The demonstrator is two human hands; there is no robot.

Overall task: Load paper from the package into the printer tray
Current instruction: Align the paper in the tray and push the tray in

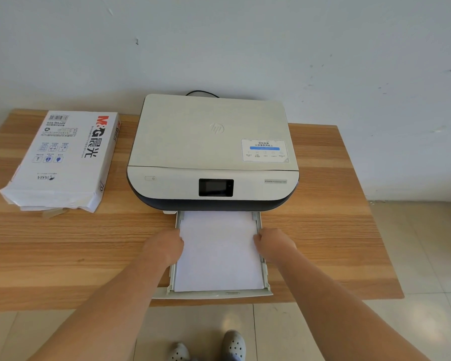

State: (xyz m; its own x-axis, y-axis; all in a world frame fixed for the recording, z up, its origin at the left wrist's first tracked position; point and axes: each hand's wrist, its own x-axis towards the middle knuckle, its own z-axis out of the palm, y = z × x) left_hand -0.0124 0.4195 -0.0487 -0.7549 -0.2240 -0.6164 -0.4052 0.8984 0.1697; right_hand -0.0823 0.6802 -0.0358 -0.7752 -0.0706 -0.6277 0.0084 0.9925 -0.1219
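A white printer (pixel 211 149) with a dark base stands at the back middle of the wooden table (pixel 63 243). Its paper tray (pixel 214 294) is pulled out toward me and holds a flat stack of white paper (pixel 219 251). My left hand (pixel 164 246) rests on the tray's left side at the paper's edge. My right hand (pixel 274 243) rests on the tray's right side, fingers curled against the paper's other edge. The white paper package (pixel 60 160) lies at the back left, its near end torn open with sheets showing.
A black cable (pixel 202 93) runs out behind the printer against the white wall. The table's front edge is just below the tray's front lip. Tiled floor (pixel 414 256) lies to the right and below, where my two grey shoes (pixel 232 345) show.
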